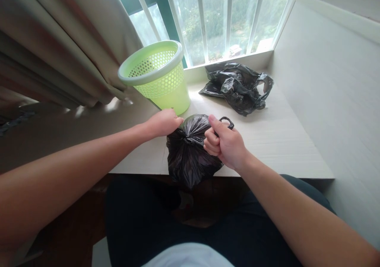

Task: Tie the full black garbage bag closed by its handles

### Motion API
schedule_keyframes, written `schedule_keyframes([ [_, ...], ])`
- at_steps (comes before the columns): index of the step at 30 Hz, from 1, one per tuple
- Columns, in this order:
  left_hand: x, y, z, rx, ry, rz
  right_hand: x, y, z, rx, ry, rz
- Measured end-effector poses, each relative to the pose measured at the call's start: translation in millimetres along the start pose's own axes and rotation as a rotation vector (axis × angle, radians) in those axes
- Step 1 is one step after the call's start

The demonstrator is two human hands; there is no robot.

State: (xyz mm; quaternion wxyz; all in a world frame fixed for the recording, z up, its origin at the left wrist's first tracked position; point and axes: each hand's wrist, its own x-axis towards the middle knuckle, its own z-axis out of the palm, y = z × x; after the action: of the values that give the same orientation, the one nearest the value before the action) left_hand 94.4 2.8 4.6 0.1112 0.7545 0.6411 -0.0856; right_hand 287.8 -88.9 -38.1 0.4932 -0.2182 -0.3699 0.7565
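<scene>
A filled black plastic bag (191, 160) sits at the front edge of the pale ledge, its top gathered into a knot between my hands. My left hand (165, 122) is closed at the bag's left side, gripping one end of the gathered plastic. On the other side, my right hand (222, 142) makes a fist around the other end, and a loop of black plastic sticks out above the thumb. The plastic inside both fists is mostly hidden.
Behind my left hand stands a light green waste basket (162, 85) with a perforated upper wall. A crumpled black plastic bag (239, 87) lies on the ledge (276, 140) by the barred window (216, 21). Curtains (74, 33) hang at left; a pale wall (335, 81) rises at right.
</scene>
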Motion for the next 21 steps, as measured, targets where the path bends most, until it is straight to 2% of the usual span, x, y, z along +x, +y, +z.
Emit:
schedule_keyframes([
  [8,5,-15,-2.7,0.060,0.035,0.052,0,8,5,0.043,-0.029,0.001],
  [13,6,-22,-1.7,-0.050,0.034,0.099,0,5,4,0.032,-0.020,0.004],
  [15,1,-20,-3.2,-0.217,0.040,0.135,0,1,1,0.037,0.011,0.011],
  [18,-11,-13,-6.7,-0.642,0.021,0.179,0,-4,-4,0.075,0.055,0.048],
  [21,-24,1,-7.4,-1.046,-0.129,0.130,2,-4,-7,0.120,0.082,0.075],
])
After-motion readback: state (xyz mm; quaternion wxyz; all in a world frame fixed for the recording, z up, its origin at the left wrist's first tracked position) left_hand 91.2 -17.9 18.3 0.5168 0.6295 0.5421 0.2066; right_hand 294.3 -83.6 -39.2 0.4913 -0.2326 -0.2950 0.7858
